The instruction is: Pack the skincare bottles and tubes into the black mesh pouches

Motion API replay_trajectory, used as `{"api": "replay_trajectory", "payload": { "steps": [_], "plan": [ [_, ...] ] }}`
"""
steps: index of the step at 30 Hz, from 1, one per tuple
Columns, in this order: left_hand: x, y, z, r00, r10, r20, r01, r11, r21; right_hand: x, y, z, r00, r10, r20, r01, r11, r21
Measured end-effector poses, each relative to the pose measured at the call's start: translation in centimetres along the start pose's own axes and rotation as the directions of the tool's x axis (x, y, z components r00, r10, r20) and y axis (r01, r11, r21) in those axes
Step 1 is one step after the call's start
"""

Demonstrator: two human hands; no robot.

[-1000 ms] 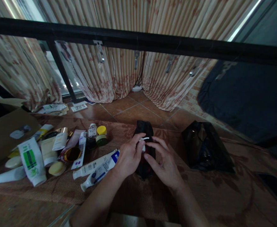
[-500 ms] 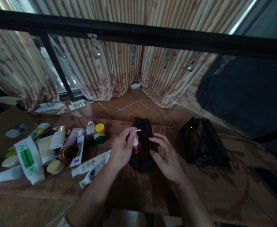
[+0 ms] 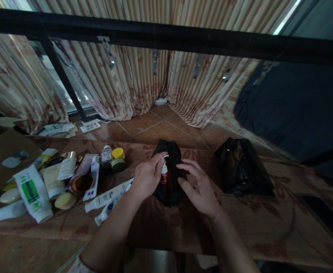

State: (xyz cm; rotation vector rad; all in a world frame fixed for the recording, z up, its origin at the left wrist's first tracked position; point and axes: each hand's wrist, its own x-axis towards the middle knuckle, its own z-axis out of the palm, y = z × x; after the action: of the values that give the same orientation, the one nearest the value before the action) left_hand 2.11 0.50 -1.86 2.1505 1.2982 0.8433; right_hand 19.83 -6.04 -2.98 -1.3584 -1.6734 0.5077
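Observation:
My left hand [image 3: 148, 175] grips the white pump head of a reddish-brown pump bottle [image 3: 164, 176] between thumb and fingers. The bottle's lower part is down inside a small black bag [image 3: 170, 199], which sits in front of me on the patterned cloth. My right hand [image 3: 196, 185] is at the bag's right side, its fingers spread and bent, with nothing in them; whether the fingertips touch the bag's edge I cannot tell. A white tube [image 3: 108, 195] and a second tube [image 3: 112, 206] lie left of my left forearm.
Several tubes, jars and bottles crowd the left, including a white-and-green tube [image 3: 32, 193] and a yellow-lidded jar [image 3: 118, 153]. A cardboard box [image 3: 13, 146] stands behind them. Right are another black bag [image 3: 243, 167] and a dark phone [image 3: 325, 216]. A black bar [image 3: 166, 32] crosses above.
The pump bottle in my left hand stays in the bag's mouth, with little visible movement. My right hand keeps its place beside the bag. The whole view has shifted slightly.

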Motion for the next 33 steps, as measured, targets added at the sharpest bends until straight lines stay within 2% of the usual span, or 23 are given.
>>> {"api": "replay_trajectory", "payload": {
  "steps": [6,14,20,22,26,29,33],
  "plan": [
    [-0.2,-0.2,0.2,0.993,0.11,-0.044,-0.112,0.993,-0.038,0.0,0.2,0.0,1.0,0.006,-0.013,-0.006,1.0,-0.008],
    [-0.3,0.0,0.3,0.979,0.106,-0.175,-0.133,0.98,-0.15,0.1,0.3,0.0,0.999,-0.02,-0.034,0.019,1.0,-0.018],
    [-0.3,-0.2,0.4,0.949,0.122,-0.289,-0.182,0.965,-0.19,-0.1,0.4,0.0,0.995,0.087,-0.049,-0.087,0.996,0.014],
    [-0.3,-0.2,0.4,0.941,0.117,-0.318,-0.186,0.963,-0.197,-0.1,0.5,0.1,0.995,0.08,-0.056,-0.08,0.997,0.006],
    [-0.3,-0.4,0.3,0.933,0.08,-0.351,-0.161,0.965,-0.209,0.0,0.5,0.1,0.996,0.034,-0.082,-0.035,0.999,-0.011],
    [-0.2,-0.8,0.3,0.93,0.019,-0.366,-0.109,0.968,-0.227,0.0,0.3,0.1,0.994,0.048,-0.096,-0.047,0.999,0.016],
    [0.1,-1.8,0.2,0.959,-0.074,-0.274,0.032,0.987,-0.155,-0.1,0.2,0.0,0.992,0.079,-0.103,-0.076,0.997,0.031]
  ]
}}
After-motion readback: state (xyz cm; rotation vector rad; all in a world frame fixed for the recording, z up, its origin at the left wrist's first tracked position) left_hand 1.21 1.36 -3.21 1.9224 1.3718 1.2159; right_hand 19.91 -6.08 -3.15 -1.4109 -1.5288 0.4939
